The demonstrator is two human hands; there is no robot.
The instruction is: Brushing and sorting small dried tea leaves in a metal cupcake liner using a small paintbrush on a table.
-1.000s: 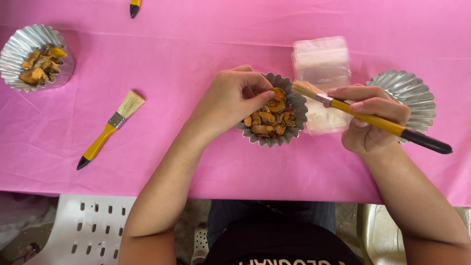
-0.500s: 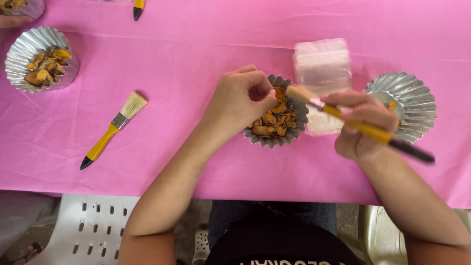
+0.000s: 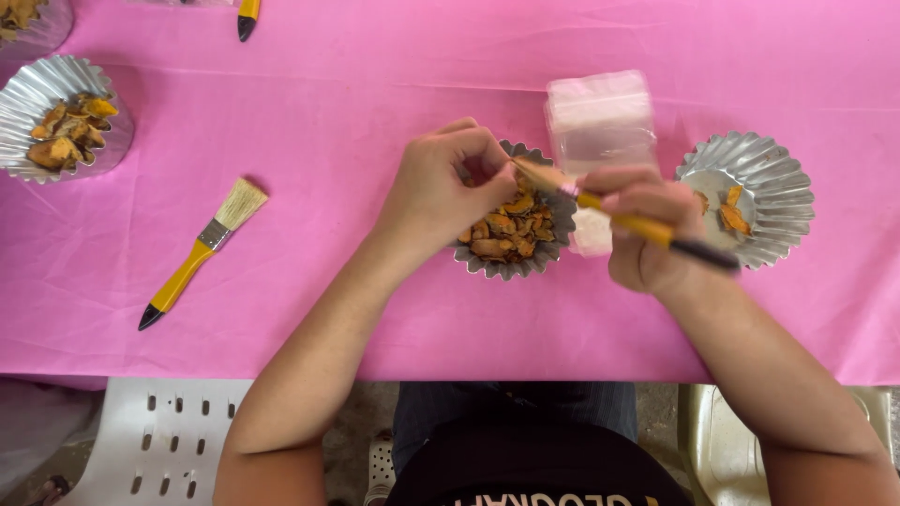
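Note:
My left hand [image 3: 441, 187] rests curled over the left rim of a fluted foil cup [image 3: 514, 260] filled with orange-brown dried pieces [image 3: 502, 230], fingertips pinched at one piece. My right hand [image 3: 647, 230] grips a yellow-handled brush [image 3: 637, 225], its bristle end pointing left over the cup and touching near the left fingertips. Whether the left fingers actually hold a piece is hard to see.
A second foil cup [image 3: 750, 159] with a few pieces sits right of my right hand. A clear plastic packet stack [image 3: 600, 117] lies behind. Another brush [image 3: 202, 248] lies at left, and a filled foil cup [image 3: 28, 94] at far left. The pink table's front edge is near my body.
The brush tip has swung left and down toward my left fingertips over the cup. My right hand shifted slightly left; the left hand stayed at the cup rim.

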